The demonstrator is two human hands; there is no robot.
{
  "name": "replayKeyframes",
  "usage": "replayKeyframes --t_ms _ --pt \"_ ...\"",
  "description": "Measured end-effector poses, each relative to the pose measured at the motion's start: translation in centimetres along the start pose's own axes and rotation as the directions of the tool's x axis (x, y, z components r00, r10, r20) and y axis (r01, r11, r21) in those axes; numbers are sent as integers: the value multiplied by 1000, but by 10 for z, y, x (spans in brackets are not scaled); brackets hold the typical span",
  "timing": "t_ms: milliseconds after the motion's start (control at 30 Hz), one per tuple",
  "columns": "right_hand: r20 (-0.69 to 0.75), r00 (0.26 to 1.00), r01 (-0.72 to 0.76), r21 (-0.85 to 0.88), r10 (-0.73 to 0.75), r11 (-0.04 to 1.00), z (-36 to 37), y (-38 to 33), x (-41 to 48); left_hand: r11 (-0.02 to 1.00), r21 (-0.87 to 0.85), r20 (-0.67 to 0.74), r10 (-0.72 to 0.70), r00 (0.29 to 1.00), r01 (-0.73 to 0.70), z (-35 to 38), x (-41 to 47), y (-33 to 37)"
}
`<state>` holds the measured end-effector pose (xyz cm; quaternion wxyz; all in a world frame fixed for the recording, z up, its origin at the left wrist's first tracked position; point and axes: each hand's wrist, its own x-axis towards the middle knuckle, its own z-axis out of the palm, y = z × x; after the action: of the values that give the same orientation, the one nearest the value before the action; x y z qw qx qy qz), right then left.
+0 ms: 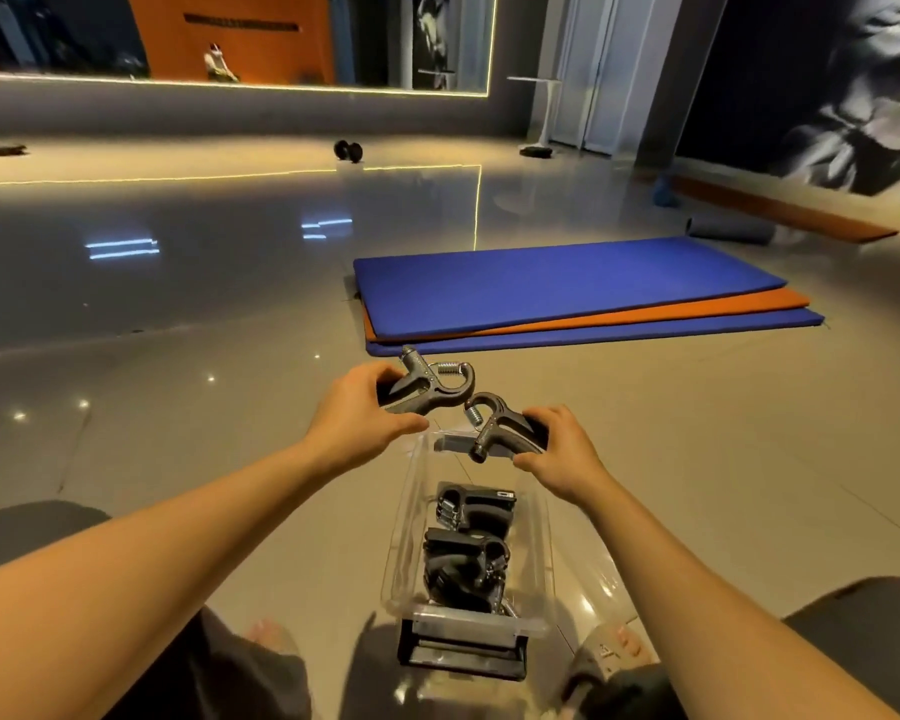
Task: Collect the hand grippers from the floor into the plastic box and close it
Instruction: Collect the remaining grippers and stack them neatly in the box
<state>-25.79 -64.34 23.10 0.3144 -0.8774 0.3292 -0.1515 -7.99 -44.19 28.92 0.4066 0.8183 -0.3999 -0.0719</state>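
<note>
Hovering at 12 o'clock of the plastic box (402, 517), your left grip (357, 414) clasps the first hand gripper (428, 388); your right grip (562, 450) clasps the second hand gripper (495, 424).

Flat blue foam mats (567, 283), with an orange mat (697, 310) sandwiched between them, are stacked right of centre on the glossy tiled floor (178, 293). A black dumbbell (347, 150) is seen at upper centre and a rolled grey mat (731, 231) at upper right.
</note>
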Motion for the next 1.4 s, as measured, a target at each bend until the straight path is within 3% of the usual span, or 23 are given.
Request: replayKeyframes --t_ms 167,533,900,1033,1133,1233,1400 --pt "115 993 3 -25 0 1000 33 15 29 998 -48 51 46 998 -44 23 28 2" --pt "344 936 -34 -124 75 992 100 53 79 994 112 54 1 999 -7 29 79 -56" --pt "414 900 -25 -260 135 965 136 95 116 990 138 198 -56 979 29 48 117 -91" --pt "449 887 49 -319 106 946 149 103 119 988 150 214 -81 974 49 51 120 -104" --pt "451 890 156 -433 63 888 155 107 117 986 160 228 -93 969 57 57 123 -106" --pt "439 898 282 -609 20 741 161 110 111 988 149 247 -82 965 46 64 124 -104" --pt "415 909 342 -712 -26 613 168 115 108 991 132 254 -28 967 -5 70 123 -101"
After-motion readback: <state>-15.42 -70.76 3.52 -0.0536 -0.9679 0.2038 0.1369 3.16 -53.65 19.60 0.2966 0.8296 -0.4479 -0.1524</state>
